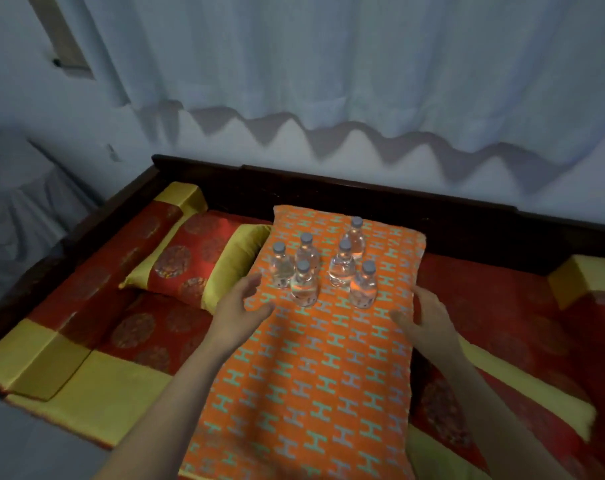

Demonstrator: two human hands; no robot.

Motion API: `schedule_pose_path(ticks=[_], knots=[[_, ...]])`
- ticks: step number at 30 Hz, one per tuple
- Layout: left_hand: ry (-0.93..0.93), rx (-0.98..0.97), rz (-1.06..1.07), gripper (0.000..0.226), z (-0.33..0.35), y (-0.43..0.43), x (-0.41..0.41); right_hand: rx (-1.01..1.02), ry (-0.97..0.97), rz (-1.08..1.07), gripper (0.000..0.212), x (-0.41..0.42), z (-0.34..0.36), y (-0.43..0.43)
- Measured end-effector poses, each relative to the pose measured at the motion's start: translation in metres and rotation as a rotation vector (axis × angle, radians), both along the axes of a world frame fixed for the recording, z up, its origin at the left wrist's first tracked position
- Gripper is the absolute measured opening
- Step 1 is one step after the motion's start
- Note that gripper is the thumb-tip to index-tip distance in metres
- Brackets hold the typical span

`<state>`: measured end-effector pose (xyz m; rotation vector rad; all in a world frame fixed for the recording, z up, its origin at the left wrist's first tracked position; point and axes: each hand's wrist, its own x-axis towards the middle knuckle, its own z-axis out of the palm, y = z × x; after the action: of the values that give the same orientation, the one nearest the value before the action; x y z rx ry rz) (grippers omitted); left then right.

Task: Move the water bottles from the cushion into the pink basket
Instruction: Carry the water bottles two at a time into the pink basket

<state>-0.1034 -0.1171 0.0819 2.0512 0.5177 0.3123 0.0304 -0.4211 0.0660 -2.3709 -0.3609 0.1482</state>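
Six water bottles (pixel 323 263) upright, clustered on orange cushion (pixel 315 358); pink basket not visible. Left hand (pixel 240 306) and right hand (pixel 424 318) open, empty, near front bottles. Better grip bodies firmly, lift straight, avoid toppling neighbours

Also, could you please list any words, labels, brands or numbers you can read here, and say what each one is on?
"H": a teal letter-like motif repeated across the orange patterned fabric cushion.
The six small clear plastic water bottles with grey caps: no label readable.
The red and gold round-medallion pillow: ornament only, no text.
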Motion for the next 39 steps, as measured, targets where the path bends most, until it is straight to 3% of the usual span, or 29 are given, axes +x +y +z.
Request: schedule_pose_path(ticks=[3,7,10,16,21,26,32,39], knots=[[0.062,-0.071,-0.044,0.063,-0.032,0.009,0.027,0.011,0.091,-0.042,0.079,0.015,-0.024,0.017],[0.081,-0.083,-0.156,0.083,-0.07,0.018,0.076,-0.003,0.16,-0.111,0.104,0.049,-0.056,0.041],[0.025,-0.125,-0.235,0.077,-0.088,0.017,0.106,0.008,0.269,-0.123,0.111,0.064,-0.083,0.054],[-0.063,-0.104,-0.276,0.06,-0.119,0.02,0.146,0.035,0.282,-0.149,0.104,0.093,-0.117,0.076],[-0.061,-0.1,-0.228,0.066,-0.157,0.021,0.154,0.138,0.231,-0.202,0.079,0.102,-0.141,0.091],[-0.086,-0.058,-0.181,0.058,-0.167,0.02,0.163,0.179,0.205,-0.321,0.058,0.105,-0.143,0.101],[-0.023,0.026,-0.146,0.064,-0.171,0.02,0.164,0.201,0.215,-0.395,0.067,0.106,-0.143,0.108],[0.049,0.053,-0.206,0.073,-0.165,0.026,0.152,0.333,0.205,-0.516,0.059,0.085,-0.134,0.102]])
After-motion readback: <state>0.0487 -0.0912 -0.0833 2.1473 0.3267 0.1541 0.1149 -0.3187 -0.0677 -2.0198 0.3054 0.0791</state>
